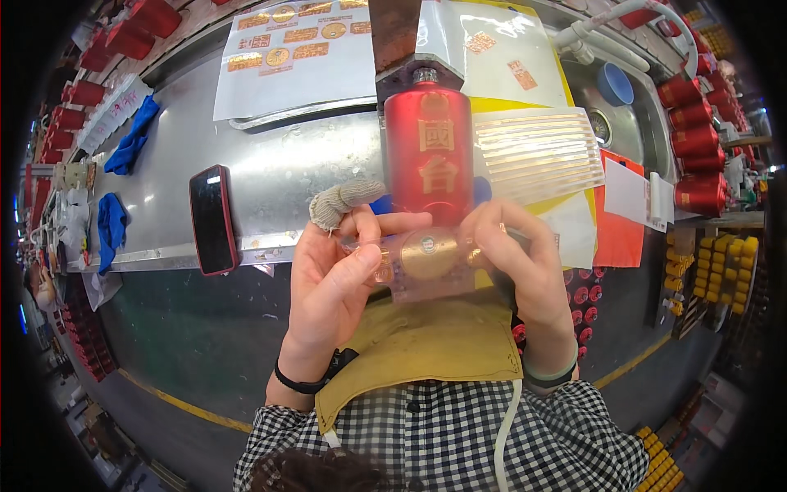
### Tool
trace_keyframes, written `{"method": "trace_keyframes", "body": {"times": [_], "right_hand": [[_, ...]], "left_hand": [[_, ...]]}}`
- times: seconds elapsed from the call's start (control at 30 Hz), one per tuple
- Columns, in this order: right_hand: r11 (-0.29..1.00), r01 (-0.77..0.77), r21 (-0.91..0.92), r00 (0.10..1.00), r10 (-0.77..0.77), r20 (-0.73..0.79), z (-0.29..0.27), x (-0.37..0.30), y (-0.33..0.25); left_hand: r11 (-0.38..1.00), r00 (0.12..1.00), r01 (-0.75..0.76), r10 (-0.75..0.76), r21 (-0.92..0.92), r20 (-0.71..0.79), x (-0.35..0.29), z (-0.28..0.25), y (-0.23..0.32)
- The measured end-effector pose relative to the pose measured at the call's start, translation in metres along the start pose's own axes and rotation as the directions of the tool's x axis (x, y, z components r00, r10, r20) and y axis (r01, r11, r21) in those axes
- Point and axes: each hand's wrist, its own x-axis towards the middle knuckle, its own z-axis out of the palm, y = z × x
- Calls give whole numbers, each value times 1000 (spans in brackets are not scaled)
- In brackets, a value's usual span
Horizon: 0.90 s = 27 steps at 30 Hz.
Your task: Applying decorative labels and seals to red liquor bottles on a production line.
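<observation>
At the centre of the frame, both hands pinch a clear sticker sheet bearing a round gold label. The left hand (its forefinger in a knitted cot) clamps the sheet's left edge; the right hand grips the right. Just above stands a red bottle on the metal bench, a black phone at left.

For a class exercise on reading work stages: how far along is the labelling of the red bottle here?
Done: the red bottle already bears gold characters on its front. In hand: the left hand and right hand hold a clear sheet with a round gold sticker, not yet on the bottle. Left: more gold stickers wait on the sheet behind.
</observation>
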Motion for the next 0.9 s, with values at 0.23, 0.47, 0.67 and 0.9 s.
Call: {"method": "trace_keyframes", "body": {"times": [0.23,0.47,0.67,0.9], "right_hand": [[948,155,-278,976,-191,-105,-1,3,7],[820,437,-371,899,-402,171,3,2,0],[674,539,-505,813,-573,103,3,-4,6],[863,323,-389,916,-388,-101,-14,-36,-4]], "left_hand": [[964,985,-118,144,237,-95,1,-2,-6],[938,984,-168,176,302,-2,3,15,-12],[907,979,-200,173,372,105,-10,15,-20],[870,966,-172,56,463,254,-10,39,-32]]}}
